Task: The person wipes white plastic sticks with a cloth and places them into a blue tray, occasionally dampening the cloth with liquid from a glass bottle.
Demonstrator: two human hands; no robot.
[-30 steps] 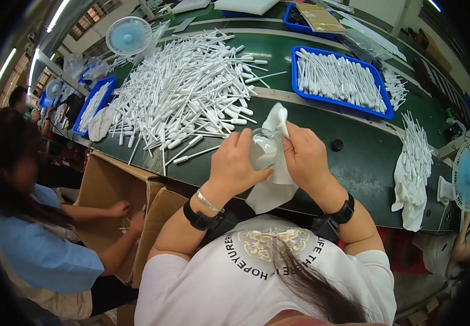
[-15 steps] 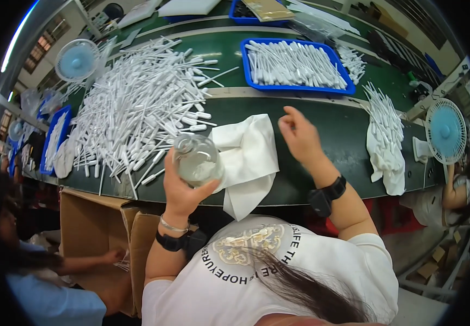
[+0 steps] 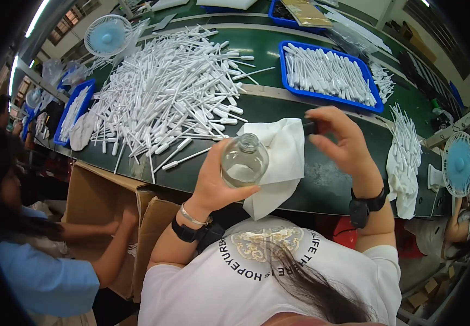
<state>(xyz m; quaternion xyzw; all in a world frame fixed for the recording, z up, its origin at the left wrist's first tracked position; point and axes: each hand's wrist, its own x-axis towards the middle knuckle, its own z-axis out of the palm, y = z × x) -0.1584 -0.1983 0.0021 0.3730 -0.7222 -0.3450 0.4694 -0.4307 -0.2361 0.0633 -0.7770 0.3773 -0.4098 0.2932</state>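
- Green bench (image 3: 322, 179) lying beyond both hands, white cloth (image 3: 278, 157) between them.
- Left hand (image 3: 216, 182) gripping clear bottle (image 3: 244, 161); keeping it upright advisable.
- Right hand (image 3: 341, 141) pinching dark cap (image 3: 310, 126).

The bottle (image 3: 244, 161) is held up in the left hand (image 3: 213, 182) above the near edge of the table (image 3: 332, 182), with the cloth (image 3: 278, 157) lying on the table just behind and to its right; the right hand (image 3: 343, 142) hovers over the cloth's far right corner, pinching a small cap (image 3: 310, 126); a heap of droppers (image 3: 164, 98) spreads across the table to the left and behind; a tray (image 3: 330, 76) of more droppers sits behind the right hand; a second cloth (image 3: 403, 171) lies at the right end, a fan (image 3: 459, 164) beyond it; another fan (image 3: 108, 35) stands behind the heap; cardboard boxes (image 3: 110, 206) sit below the table's near edge, left of the person.
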